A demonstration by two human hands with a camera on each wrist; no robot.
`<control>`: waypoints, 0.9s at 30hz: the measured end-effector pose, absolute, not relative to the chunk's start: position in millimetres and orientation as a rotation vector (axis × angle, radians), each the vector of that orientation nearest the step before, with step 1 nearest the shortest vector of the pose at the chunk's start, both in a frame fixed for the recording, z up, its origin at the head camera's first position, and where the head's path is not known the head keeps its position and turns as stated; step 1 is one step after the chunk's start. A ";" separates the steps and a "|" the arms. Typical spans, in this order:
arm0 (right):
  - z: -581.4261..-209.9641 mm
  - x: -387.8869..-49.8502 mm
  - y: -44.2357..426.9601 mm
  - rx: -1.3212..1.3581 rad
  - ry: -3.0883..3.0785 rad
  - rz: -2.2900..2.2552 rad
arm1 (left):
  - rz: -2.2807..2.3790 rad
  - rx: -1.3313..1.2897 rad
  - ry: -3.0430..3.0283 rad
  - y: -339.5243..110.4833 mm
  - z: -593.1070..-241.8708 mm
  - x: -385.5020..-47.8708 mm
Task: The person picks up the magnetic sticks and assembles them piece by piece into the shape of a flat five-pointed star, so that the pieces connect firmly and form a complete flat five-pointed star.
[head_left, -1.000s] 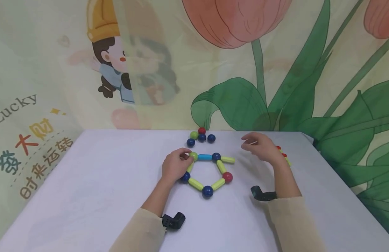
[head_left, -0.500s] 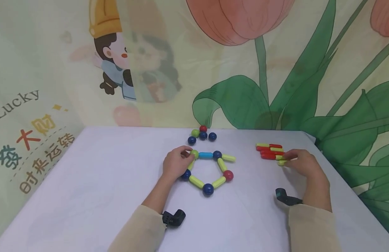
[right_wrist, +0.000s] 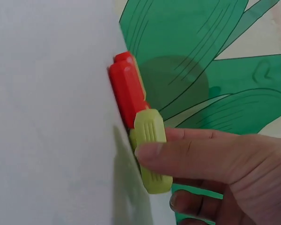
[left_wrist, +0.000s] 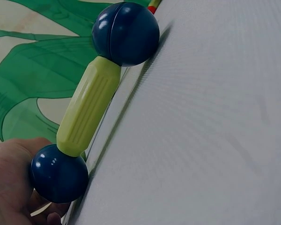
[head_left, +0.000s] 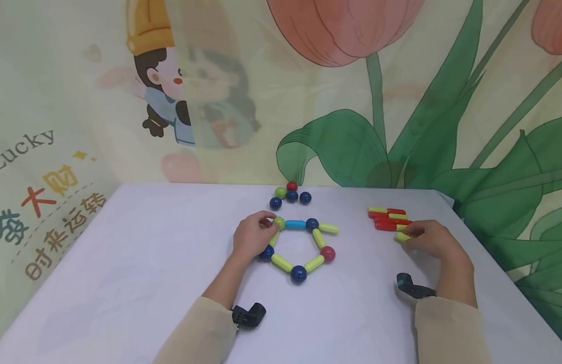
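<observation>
A ring of magnetic rods and balls lies on the table in the head view. My left hand point(head_left: 250, 237) holds the green ball point(head_left: 279, 223) at its upper left corner. A blue rod point(head_left: 295, 224) joins that ball to a dark blue ball point(head_left: 312, 224), from which a spare yellow-green rod point(head_left: 329, 229) sticks out to the right. In the left wrist view, a dark blue ball point(left_wrist: 61, 173) sits against the left hand. At the right, my right hand point(head_left: 434, 240) pinches a yellow-green magnetic rod point(right_wrist: 152, 124) between thumb and fingers, beside the other loose rods.
Several red and yellow-green rods point(head_left: 390, 222) lie in a stack left of the right hand. Behind the ring, loose balls point(head_left: 291, 196) in dark blue, green and red form a cluster near the table's back edge. A printed backdrop point(head_left: 335, 146) stands behind the white table point(head_left: 140, 263).
My right hand has moved right and down from above the table to the loose rods and taken hold of a yellow-green one. The left hand stays at the ring's green ball.
</observation>
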State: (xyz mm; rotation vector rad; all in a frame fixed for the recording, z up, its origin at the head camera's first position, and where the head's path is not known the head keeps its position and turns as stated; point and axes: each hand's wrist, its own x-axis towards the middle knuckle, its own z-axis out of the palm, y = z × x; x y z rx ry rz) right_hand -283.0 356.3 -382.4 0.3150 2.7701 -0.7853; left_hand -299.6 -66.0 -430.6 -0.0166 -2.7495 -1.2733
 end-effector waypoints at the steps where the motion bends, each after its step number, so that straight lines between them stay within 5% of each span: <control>1: -381.7 -282.5 355.9 0.296 2.776 -0.785 | -1.273 -0.019 -2.754 -65.3 -430.4 -299.3; 27: -378.1 -299.2 269.4 -0.257 2.713 -0.816 | -1.244 -0.022 -2.754 -64.8 -430.5 -299.8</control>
